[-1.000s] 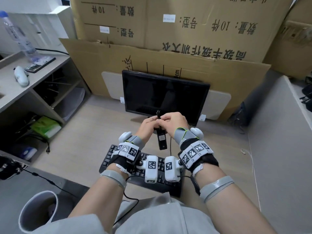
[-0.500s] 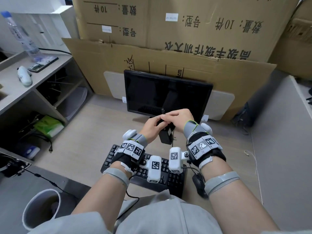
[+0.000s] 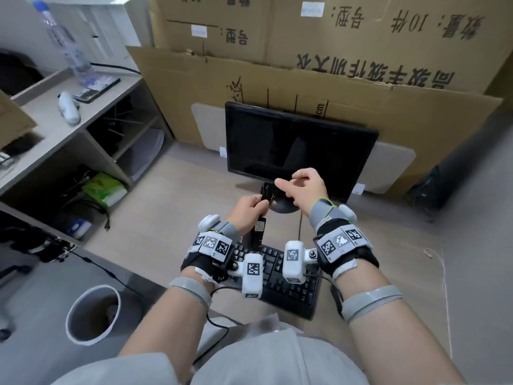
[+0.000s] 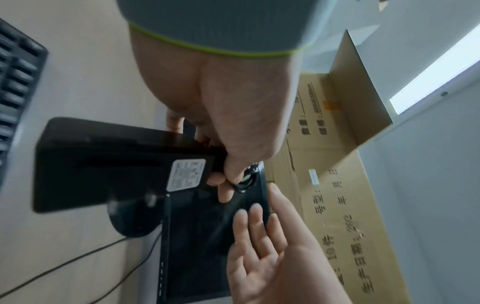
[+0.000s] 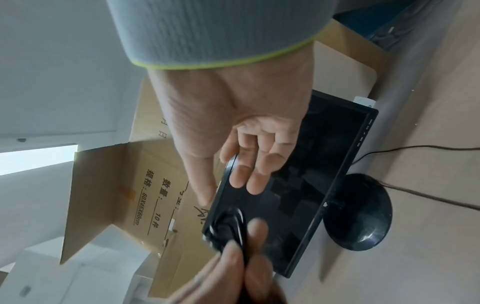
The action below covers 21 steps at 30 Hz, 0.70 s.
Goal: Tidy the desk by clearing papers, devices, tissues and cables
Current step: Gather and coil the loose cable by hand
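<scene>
Above a pale wood-grain worktop (image 3: pixel 155 226), a person's left hand (image 3: pixel 248 208) grips the upper end of a black rectangular power adapter (image 3: pixel 256 232) with a white label, its fingers also pinching a coiled black cable (image 3: pixel 268 191) at the top. The adapter hangs over the far edge of a black keyboard (image 3: pixel 280 279), in front of a dark flat monitor (image 3: pixel 297 148). The right hand (image 3: pixel 304 184) hovers just beside the coil, fingers loosely spread and holding nothing. A white waste bin (image 3: pixel 93 312) stands at lower left.
</scene>
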Motion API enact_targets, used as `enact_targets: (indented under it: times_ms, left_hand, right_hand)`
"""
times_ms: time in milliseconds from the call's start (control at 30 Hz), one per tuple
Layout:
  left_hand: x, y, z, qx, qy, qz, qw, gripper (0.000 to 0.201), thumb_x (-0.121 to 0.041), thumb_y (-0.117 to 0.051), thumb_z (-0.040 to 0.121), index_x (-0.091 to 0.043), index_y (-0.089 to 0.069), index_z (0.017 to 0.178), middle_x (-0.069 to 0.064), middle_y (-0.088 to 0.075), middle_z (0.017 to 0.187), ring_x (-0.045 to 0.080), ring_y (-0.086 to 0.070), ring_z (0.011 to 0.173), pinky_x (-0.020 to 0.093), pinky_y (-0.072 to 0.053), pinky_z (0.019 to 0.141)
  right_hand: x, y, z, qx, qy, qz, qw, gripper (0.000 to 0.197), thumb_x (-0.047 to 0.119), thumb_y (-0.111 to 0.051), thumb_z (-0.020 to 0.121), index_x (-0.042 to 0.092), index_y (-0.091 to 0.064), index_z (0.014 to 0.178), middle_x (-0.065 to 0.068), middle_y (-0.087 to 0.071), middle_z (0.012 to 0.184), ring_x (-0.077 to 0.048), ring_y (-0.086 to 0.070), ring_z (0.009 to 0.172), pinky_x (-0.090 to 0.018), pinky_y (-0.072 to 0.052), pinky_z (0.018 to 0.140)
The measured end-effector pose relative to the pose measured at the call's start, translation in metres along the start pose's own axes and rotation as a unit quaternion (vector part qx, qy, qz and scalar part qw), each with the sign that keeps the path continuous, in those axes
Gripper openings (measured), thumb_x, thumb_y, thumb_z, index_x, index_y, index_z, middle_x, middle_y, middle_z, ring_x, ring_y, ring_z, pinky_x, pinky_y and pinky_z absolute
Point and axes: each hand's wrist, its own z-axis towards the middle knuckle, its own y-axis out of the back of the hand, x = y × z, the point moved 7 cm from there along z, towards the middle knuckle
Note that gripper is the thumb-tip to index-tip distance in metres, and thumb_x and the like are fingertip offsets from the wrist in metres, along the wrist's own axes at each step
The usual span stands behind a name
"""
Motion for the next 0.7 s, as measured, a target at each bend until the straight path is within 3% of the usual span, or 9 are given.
enact_targets:
  times_ms: [67, 133, 167, 233, 300, 367, 467, 567, 700]
  left_hand:
    - [0.009, 0.003, -0.008, 0.022, 0.012, 0.002, 1.0, 0.023, -0.018, -0.049, 0.091, -0.005, -0.067, 0.087, 0.003, -0.044, 0.065, 0.013, -0.038, 0.057, 0.027, -0.035, 0.056]
    - [0.005, 0.003, -0.012, 0.047, -0.008, 0.023, 0.999, 0.022, -0.017, -0.05, 0.091, -0.021, -0.065, 0.075, 0.0, -0.049, 0.064, 0.01, -0.039, 0.056, 0.023, -0.034, 0.054]
    - [0.001, 0.001, -0.013, 0.056, -0.017, 0.047, 0.997, 0.024, -0.019, -0.052, 0.088, -0.025, -0.061, 0.066, -0.002, -0.051, 0.063, 0.01, -0.04, 0.056, 0.024, -0.033, 0.054]
    - [-0.001, 0.0, -0.013, 0.068, -0.02, 0.09, 0.993, 0.032, -0.018, -0.055, 0.088, -0.026, -0.055, 0.057, -0.006, -0.051, 0.059, 0.009, -0.042, 0.055, 0.025, -0.034, 0.055]
    - [0.002, -0.003, -0.011, 0.083, -0.019, 0.091, 0.992, 0.039, -0.013, -0.056, 0.092, -0.029, -0.056, 0.056, -0.009, -0.051, 0.057, 0.003, -0.044, 0.051, 0.02, -0.035, 0.053]
    - [0.002, -0.006, -0.012, 0.089, -0.029, 0.091, 0.991, 0.039, -0.01, -0.057, 0.093, -0.028, -0.057, 0.059, -0.01, -0.051, 0.056, -0.003, -0.043, 0.046, 0.013, -0.033, 0.049]
    - [0.0, -0.013, -0.006, 0.12, -0.042, 0.101, 0.987, 0.028, -0.013, -0.059, 0.094, -0.019, -0.063, 0.068, -0.008, -0.056, 0.061, -0.004, -0.047, 0.049, 0.011, -0.036, 0.051]
    - [-0.002, -0.021, 0.003, 0.163, -0.049, 0.088, 0.981, 0.018, -0.015, -0.061, 0.095, -0.002, -0.071, 0.087, 0.002, -0.065, 0.073, 0.006, -0.056, 0.063, 0.014, -0.046, 0.06]
    - [-0.011, -0.03, 0.017, 0.194, -0.087, 0.101, 0.972, 0.021, -0.016, -0.06, 0.094, -0.017, -0.067, 0.074, -0.009, -0.061, 0.064, -0.006, -0.051, 0.052, 0.013, -0.04, 0.057]
  right_hand:
    - [0.002, -0.015, -0.003, 0.065, 0.008, -0.045, 0.997, 0.04, 0.051, -0.08, 0.067, 0.034, -0.065, 0.101, 0.006, -0.067, 0.093, -0.012, -0.066, 0.071, -0.022, -0.053, 0.056]
    - [-0.001, -0.037, -0.008, 0.126, 0.014, -0.106, 0.986, 0.036, 0.065, -0.072, 0.065, 0.04, -0.07, 0.091, 0.008, -0.069, 0.084, -0.013, -0.065, 0.066, -0.031, -0.056, 0.07]
    - [-0.003, -0.045, -0.011, 0.141, 0.025, -0.141, 0.98, 0.033, 0.066, -0.068, 0.067, 0.038, -0.072, 0.084, 0.009, -0.069, 0.074, -0.011, -0.062, 0.061, -0.03, -0.054, 0.071]
    - [-0.007, -0.048, -0.012, 0.12, 0.027, -0.188, 0.974, 0.033, 0.061, -0.063, 0.074, 0.029, -0.072, 0.076, 0.009, -0.067, 0.064, -0.012, -0.059, 0.059, -0.028, -0.05, 0.067]
    - [-0.009, -0.036, -0.014, 0.079, 0.003, -0.223, 0.972, 0.034, 0.056, -0.06, 0.079, 0.022, -0.067, 0.077, 0.005, -0.068, 0.063, -0.015, -0.059, 0.056, -0.025, -0.046, 0.059]
    - [-0.016, -0.03, -0.017, 0.09, -0.038, -0.256, 0.962, 0.039, 0.056, -0.052, 0.081, 0.019, -0.06, 0.075, 0.001, -0.067, 0.056, -0.017, -0.056, 0.046, -0.026, -0.047, 0.055]
    - [-0.024, -0.021, -0.019, 0.096, -0.086, -0.299, 0.946, 0.043, 0.049, -0.04, 0.084, 0.014, -0.058, 0.066, -0.006, -0.064, 0.049, -0.022, -0.057, 0.046, -0.035, -0.054, 0.069]
    - [-0.028, -0.008, -0.016, 0.076, -0.127, -0.337, 0.93, 0.051, 0.048, -0.036, 0.083, 0.014, -0.061, 0.054, -0.002, -0.062, 0.048, -0.024, -0.057, 0.051, -0.034, -0.05, 0.07]
    - [-0.039, 0.003, -0.015, 0.042, -0.197, -0.268, 0.942, 0.055, 0.058, -0.037, 0.076, 0.016, -0.055, 0.044, 0.0, -0.061, 0.046, -0.026, -0.057, 0.053, -0.035, -0.049, 0.071]
